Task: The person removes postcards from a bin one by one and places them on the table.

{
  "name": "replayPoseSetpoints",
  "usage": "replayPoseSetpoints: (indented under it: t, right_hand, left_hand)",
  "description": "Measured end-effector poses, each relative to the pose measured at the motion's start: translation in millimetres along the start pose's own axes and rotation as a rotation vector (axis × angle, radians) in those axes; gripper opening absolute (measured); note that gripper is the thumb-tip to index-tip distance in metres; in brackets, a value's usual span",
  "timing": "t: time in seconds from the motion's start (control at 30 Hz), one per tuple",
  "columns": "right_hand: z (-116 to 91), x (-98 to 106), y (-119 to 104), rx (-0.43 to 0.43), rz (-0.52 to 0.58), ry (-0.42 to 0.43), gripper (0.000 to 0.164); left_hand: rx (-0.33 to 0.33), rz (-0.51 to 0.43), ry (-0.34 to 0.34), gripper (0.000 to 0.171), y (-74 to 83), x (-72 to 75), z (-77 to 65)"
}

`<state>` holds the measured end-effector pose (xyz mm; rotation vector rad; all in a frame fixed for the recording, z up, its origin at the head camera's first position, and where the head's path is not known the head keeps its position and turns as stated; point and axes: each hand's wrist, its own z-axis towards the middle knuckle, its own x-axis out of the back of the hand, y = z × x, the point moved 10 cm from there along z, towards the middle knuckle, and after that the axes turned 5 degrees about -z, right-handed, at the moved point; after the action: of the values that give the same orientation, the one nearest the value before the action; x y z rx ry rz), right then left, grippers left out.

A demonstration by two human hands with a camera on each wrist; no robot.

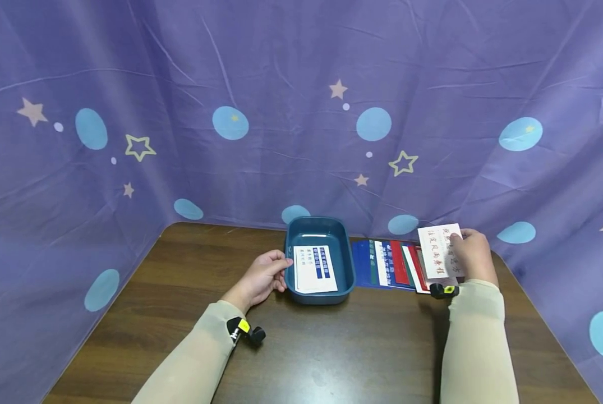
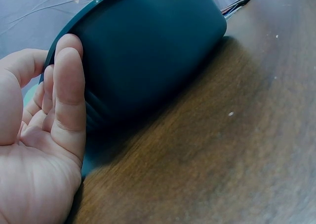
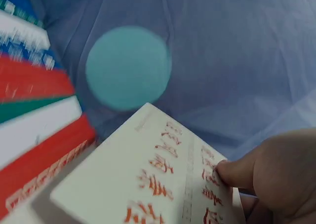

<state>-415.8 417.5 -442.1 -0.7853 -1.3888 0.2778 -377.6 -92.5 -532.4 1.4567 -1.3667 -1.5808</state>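
A dark teal plastic bin [image 1: 318, 299] stands on the table, holding white cards [image 1: 306, 269] with blue print. My left hand [image 1: 264, 276] pinches the bin's left rim, thumb over the edge and fingers against the outer wall [image 2: 143, 51]. Over at the right, my right hand [image 1: 472, 255] holds a white card [image 1: 435, 247] with red handwritten-style characters, thumb on its face [image 3: 158, 174]. That card is raised above the right end of a fanned row of coloured cards [image 1: 382, 264]. Its far side is hidden from view.
The fanned row lies right beside the bin, with blue, white, red and green cards overlapping. Brown wooden table [image 1: 331, 353] spreads out in front of both. A purple curtain [image 1: 291, 73] with stars and blue ovals hangs behind and along the sides.
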Motion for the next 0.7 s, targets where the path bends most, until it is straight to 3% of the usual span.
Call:
replayPoseSetpoints:
  t: [0.13, 0.27, 0.37, 0.57, 0.63, 0.7]
  right_hand:
    - [2.3, -10.4, 23.8, -0.071, 0.004, -0.061, 0.054]
    - [5.0, -19.9, 36.4, -0.064, -0.029, -0.084, 0.054]
    - [5.6, -24.1, 39.0, -0.059, -0.096, -0.092, 0.065]
    - [-2.5, -34.6, 44.3, -0.156, -0.188, -0.214, 0.1]
    - [-3.5, -36.7, 43.3, -0.143, -0.227, -0.233, 0.098]
    - [-2.4, -38.4, 40.8, -0.104, -0.272, -0.238, 0.087]
  left_hand:
    - [0.004, 0.004, 0.003, 0.016, 0.5, 0.1, 0.1]
    - [0.003, -0.006, 0.001, 0.016, 0.3, -0.6, -0.3]
    - [0.001, -0.009, 0.0, 0.016, 0.4, -1.1, -0.6]
    - [0.002, -0.008, -0.001, 0.016, 0.7, -1.1, -0.1]
    - [0.002, -0.005, -0.002, 0.016, 0.3, -1.0, 0.2]
    - [0.004, -0.003, 0.0, 0.016, -0.2, -0.7, 0.3]
